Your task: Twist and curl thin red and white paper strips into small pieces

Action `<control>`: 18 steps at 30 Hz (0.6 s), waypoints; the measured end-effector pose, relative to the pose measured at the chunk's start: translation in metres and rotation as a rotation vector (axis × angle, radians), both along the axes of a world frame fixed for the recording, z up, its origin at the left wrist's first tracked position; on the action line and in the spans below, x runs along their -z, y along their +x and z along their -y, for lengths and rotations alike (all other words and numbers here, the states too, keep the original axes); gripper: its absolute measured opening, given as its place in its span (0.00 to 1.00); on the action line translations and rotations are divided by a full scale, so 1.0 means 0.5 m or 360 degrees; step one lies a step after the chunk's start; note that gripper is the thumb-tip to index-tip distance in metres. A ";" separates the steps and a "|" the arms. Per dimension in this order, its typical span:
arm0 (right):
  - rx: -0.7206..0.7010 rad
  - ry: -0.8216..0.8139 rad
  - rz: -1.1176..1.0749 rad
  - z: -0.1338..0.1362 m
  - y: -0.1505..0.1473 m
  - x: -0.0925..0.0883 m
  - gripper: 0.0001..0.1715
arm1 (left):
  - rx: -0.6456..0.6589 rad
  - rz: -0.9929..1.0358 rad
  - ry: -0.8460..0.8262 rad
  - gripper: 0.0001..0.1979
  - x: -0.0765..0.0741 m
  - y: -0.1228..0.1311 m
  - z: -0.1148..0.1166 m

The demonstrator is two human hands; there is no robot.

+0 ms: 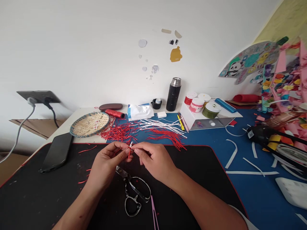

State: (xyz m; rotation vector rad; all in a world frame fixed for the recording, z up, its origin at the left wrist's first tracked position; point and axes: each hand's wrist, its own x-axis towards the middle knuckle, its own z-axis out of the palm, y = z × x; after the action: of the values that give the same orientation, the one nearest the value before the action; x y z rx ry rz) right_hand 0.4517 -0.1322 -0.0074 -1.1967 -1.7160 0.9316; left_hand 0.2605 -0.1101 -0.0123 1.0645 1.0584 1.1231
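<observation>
My left hand (109, 163) pinches a small piece of red and white cord (130, 148) between thumb and index finger, above the black mat (187, 191). Close on its right, my right hand (153, 159) has thumb and index finger pressed together at the same cord; the exact grip point is too small to see. Below the hands lie scissors (133, 191) with worn black handles, blades partly under my left hand. Pink tweezers (154, 210) rest beside them. Behind the hands are a pile of cut red cords (120, 131), a red bundle (169, 138) and white cords (160, 125).
A woven basket (90, 124) and a phone (57, 151) lie to the left. At the back stand a red thread spool (115, 113), a black thermos (174, 94) and a box (208, 123) with paint jars. White strips (251, 172) and a black-handled tool (259, 135) are at right.
</observation>
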 end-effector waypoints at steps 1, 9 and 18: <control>-0.0006 -0.0004 -0.0004 0.000 0.000 0.000 0.15 | 0.0001 -0.0003 0.0002 0.15 0.001 0.000 0.000; -0.0019 -0.0039 -0.0012 0.001 0.002 -0.004 0.15 | 0.0032 -0.0030 0.0013 0.14 0.002 -0.002 -0.001; -0.0025 0.0026 -0.0062 0.001 0.000 0.000 0.15 | 0.0054 0.0010 -0.0004 0.15 0.004 -0.001 -0.003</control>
State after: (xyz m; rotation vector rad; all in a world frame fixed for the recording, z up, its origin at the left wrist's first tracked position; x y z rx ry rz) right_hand 0.4516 -0.1326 -0.0075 -1.1486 -1.7013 0.9428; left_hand 0.2598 -0.1088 -0.0143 1.0724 1.0326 1.0968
